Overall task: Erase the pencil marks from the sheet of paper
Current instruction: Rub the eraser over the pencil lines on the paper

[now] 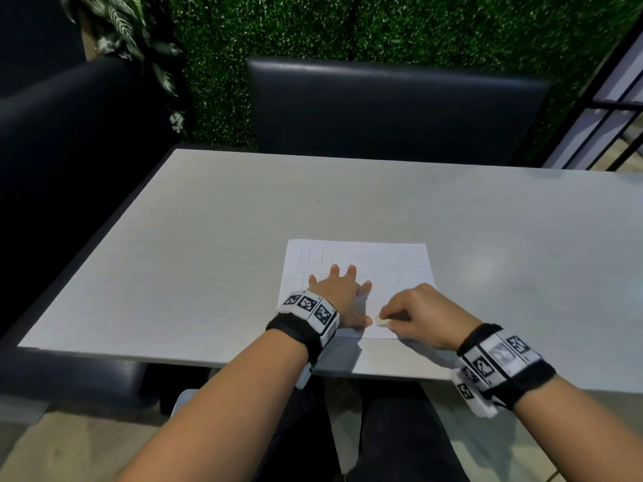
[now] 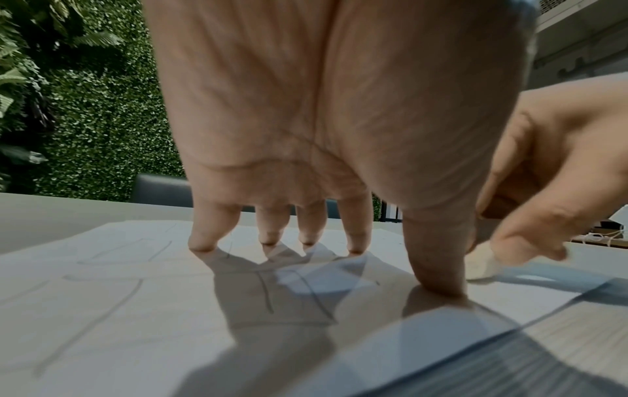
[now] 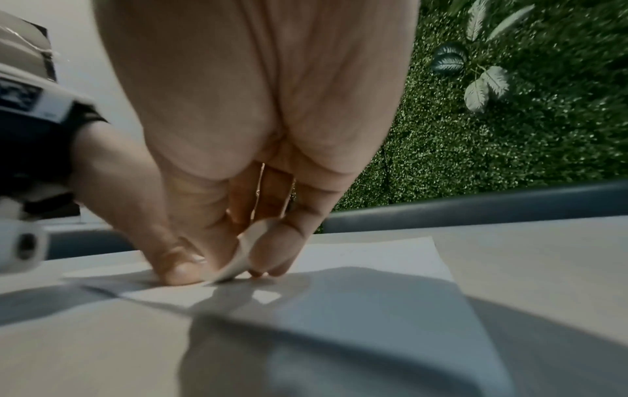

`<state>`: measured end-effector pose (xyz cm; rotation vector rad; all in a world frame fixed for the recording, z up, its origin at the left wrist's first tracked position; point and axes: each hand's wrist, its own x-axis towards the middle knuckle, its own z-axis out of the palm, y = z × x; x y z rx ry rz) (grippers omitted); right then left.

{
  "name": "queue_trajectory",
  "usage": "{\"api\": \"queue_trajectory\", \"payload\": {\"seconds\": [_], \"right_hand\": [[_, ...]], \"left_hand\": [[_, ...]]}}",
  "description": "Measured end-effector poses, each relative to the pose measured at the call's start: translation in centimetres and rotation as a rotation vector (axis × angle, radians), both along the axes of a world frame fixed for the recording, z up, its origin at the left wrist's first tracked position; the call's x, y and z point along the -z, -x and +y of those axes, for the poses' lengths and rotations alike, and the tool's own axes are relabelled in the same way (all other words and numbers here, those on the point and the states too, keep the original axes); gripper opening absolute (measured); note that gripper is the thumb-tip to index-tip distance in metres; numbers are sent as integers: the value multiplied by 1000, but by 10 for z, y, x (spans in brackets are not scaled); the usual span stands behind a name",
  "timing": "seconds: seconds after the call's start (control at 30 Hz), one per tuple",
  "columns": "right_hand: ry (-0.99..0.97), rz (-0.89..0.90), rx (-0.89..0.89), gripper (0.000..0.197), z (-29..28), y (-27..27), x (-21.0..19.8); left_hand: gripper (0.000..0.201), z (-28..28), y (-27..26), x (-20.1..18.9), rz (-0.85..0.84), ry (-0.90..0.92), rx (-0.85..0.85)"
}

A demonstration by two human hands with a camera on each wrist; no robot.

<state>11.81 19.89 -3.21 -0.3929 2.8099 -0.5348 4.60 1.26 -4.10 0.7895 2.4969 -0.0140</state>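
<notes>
A white sheet of paper (image 1: pixel 389 269) lies flat on the table near its front edge, with faint pencil boxes (image 1: pixel 315 255) drawn on its left part. My left hand (image 1: pixel 342 293) presses the sheet down with spread, straight fingers (image 2: pixel 204 236) and thumb (image 2: pixel 438 268). My right hand (image 1: pixel 417 313) pinches a small white eraser (image 1: pixel 382 321) between thumb and fingers and holds it against the paper near the sheet's front edge, just right of my left thumb. In the right wrist view the eraser (image 3: pixel 243 255) touches the paper (image 3: pixel 374 257). Pencil lines (image 2: pixel 268 292) show under my left palm.
The pale grey table (image 1: pixel 208 266) stretches wide around the sheet. A dark padded bench back (image 1: pixel 393 109) stands behind it, another dark seat (image 1: pixel 69 151) at the left, a green hedge wall (image 1: pixel 382 26) beyond, and a black railing (image 1: pixel 612 113) at the right.
</notes>
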Motion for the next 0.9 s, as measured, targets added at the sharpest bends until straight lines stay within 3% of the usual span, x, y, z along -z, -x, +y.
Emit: {"api": "queue_trajectory", "payload": {"seconds": [0.2,0.43,0.63,0.77,0.9], "right_hand": [[26,78,111,20,2,30,-7],[-29,10,-33,22,-2,-6,-5],[-27,-2,26,21,-3,-9,-4],[6,-6,52,22,0,-15,-4],[59,-43,103,22,9,-26,-3]], "left_hand": [[71,-2,1,3,26,1,17],[72,0,0,-2,21,21,12],[81,-11,1,4,49,4,79],[76,-45,17,-4,18,-134,-44],[75,-88,34,-14,59,-35,-158]]}}
